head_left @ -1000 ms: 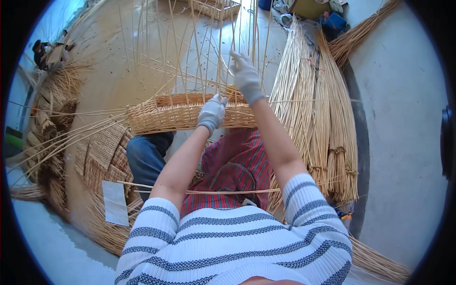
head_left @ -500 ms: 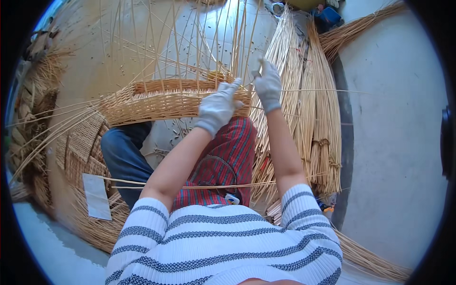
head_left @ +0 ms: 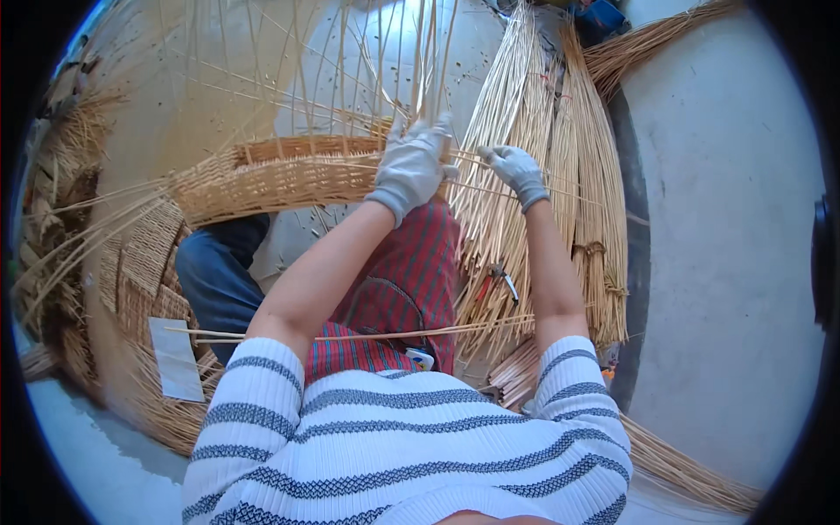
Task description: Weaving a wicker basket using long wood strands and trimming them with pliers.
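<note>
Rough, matt wicker basket (head_left: 280, 182)

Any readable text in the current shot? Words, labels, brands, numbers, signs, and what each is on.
None readable.
Pale sheet, lower left: no legible marks.
Small white object at the waist: too small to tell if it bears print.
Blue item, top edge: too small to tell.
Woven basket: no lettering seen.

Smooth grey floor (head_left: 722, 219) is stretching to the right edge, with a dark strip (head_left: 639, 254) curving lengthwise along it. Toward the floor's far left corner a tan stretch (head_left: 197, 118) is showing; pale bluish light (head_left: 83, 442) is washing the near left corner.
</note>
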A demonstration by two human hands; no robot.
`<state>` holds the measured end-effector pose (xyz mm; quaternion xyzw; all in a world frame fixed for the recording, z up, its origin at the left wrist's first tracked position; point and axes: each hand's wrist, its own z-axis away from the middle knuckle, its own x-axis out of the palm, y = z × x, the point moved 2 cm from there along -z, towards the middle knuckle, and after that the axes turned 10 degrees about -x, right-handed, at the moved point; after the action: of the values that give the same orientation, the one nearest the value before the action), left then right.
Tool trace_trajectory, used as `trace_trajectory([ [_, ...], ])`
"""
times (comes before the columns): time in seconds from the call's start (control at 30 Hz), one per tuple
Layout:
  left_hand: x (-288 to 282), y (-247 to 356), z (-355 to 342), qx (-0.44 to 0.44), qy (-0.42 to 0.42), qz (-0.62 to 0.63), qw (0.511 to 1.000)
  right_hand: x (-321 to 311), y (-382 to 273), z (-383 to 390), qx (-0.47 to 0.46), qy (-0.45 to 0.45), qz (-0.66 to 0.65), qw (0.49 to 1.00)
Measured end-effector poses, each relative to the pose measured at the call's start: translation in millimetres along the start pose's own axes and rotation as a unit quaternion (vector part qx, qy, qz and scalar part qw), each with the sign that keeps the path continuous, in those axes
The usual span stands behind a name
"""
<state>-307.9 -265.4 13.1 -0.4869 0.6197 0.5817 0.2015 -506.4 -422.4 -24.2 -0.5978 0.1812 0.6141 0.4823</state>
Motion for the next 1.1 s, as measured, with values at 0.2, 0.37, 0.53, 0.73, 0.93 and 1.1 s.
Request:
trace_trajectory([
  [0.2,35.6,-27.2,7.9,0.035,-0.055,-0.039,0.997,-15.7,-21.9,35.0,-0.114,0.128,0.196,0.966],
  [0.37,33.9,-24.2,13.3,0.037,-0.059,-0.112,0.991,-49.4,-117.4,65.2,-0.561,0.189,0.369,0.716],
  [0.53,43.7,-27.6,12.5,-0.171,-0.026,0.1,0.98,-28.9,-129.4,12.7,-0.534,0.206,0.253,0.78],
  [0.73,14.8,-91.8,25.2,-0.264,0.067,0.759,0.592,-24.5,-121.2,-4.7,-0.084,0.151,-0.168,0.97],
  [0.93,-18.6,-70.3,-21.4,-0.221,0.092,0.513,0.824,33.4,-104.2,8.2,-0.036,0.168,-0.164,0.971],
  [1.1,-10.4,31.3,-93.0,-0.124,-0.196,0.147,0.961,55.3,-120.3,-0.6,0.069,0.233,0.036,0.969],
])
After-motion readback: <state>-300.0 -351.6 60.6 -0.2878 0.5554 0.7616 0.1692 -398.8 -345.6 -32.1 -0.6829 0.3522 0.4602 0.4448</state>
